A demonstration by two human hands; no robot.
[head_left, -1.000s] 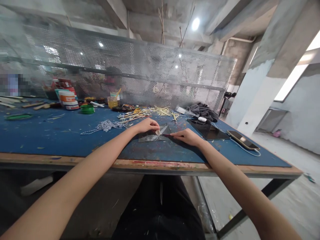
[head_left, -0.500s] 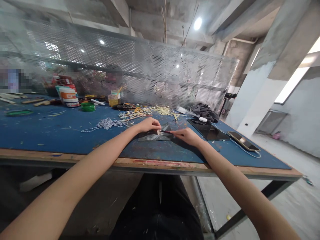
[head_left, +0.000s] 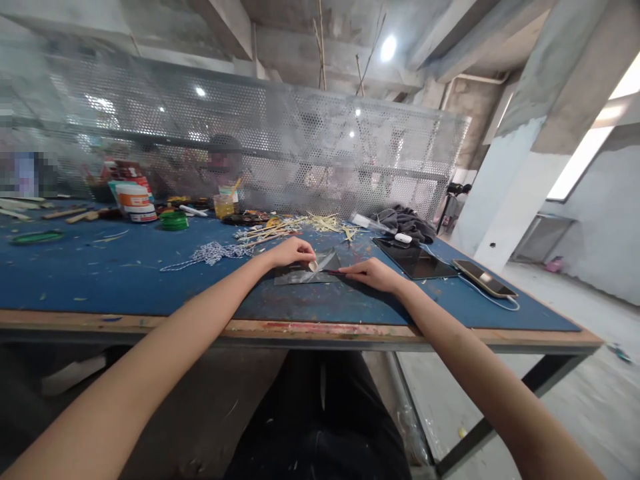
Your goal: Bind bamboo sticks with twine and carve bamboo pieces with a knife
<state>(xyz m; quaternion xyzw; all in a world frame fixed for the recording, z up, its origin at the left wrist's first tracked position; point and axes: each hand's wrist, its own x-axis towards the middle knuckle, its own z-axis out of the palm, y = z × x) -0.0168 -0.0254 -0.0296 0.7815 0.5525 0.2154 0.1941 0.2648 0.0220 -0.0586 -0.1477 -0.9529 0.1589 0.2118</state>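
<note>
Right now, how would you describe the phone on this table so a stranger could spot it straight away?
Start at the blue table and go to its far right end, past the right hand. Beyond the dark tablet, near the table's edge, lies the phone. It is smaller than the tablet, has a tan rim, and a white cable loops from its end.

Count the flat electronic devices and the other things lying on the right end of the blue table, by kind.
Tablets: 1, dark tablet
Phones: 1, phone with a white cable
Small white cases: 1, white case
Dark cloths: 1, grey cloth
Total: 4 things, all on the blue table, to the right of the right hand.
</note>
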